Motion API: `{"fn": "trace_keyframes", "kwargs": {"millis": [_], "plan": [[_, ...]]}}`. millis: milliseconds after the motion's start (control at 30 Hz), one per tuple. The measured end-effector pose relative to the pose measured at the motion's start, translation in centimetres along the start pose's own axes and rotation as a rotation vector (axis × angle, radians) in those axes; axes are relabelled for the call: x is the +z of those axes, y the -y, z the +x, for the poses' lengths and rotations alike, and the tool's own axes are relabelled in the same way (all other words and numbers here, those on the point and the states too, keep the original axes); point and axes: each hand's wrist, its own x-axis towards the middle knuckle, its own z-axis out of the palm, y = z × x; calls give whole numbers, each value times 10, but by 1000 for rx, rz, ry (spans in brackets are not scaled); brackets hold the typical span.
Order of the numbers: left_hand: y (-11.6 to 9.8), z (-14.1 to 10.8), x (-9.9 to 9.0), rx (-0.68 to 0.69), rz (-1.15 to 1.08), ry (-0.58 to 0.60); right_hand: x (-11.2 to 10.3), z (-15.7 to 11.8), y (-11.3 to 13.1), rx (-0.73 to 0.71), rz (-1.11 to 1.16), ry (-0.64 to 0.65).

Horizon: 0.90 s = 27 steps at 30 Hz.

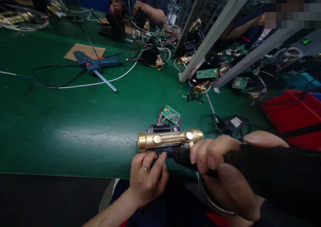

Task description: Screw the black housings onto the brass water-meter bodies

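A brass pipe fitting (173, 138), threaded at its left end, lies across a dark plastic housing (160, 129) near the front of the bench. Wires run from behind this housing to a green circuit board (171, 114). My right hand (213, 155) is wrapped round a black electric screwdriver (273, 170), held nearly level with its nose pointing left. That nose reaches the near side of the housing, just below the brass fitting. There my left hand (147, 177) pinches close to the tool's tip; whatever its fingers hold is hidden.
A blue glue gun (100, 64) lies on cardboard at the back left, its cable looping over the green bench (75, 120). Grey metal posts (215, 36) rise behind. A black adapter (233, 123) and a red bin (291, 115) stand right. Co-workers' hands (140, 9) work opposite.
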Motion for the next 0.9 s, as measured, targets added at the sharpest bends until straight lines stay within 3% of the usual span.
{"fn": "trace_keyframes", "kwargs": {"millis": [100,367,467,600,667,733,800,833,900], "plan": [[1,0,-1,12,1,3,5,2,0,-90,-17,34],[1,2,-1,10,4,-11,15,9,-8,-81,-98,141],[1,7,-4,-5,-12,12,17,10,-12,-66,-22,96],[17,9,-28,66,-228,122,0,11,-9,-47,151,62],[36,14,-49,97,-303,97,-19,10,-3,-59,244,-53],[59,28,-67,59,-203,-13,-41,9,3,-69,306,-227],[80,55,-72,-13,-71,-71,-62,10,4,-57,327,-361],[87,73,-67,-16,-29,-23,-70,10,3,-38,331,-400],[96,113,-39,24,-2,154,-81,11,-4,17,348,-431]]}}
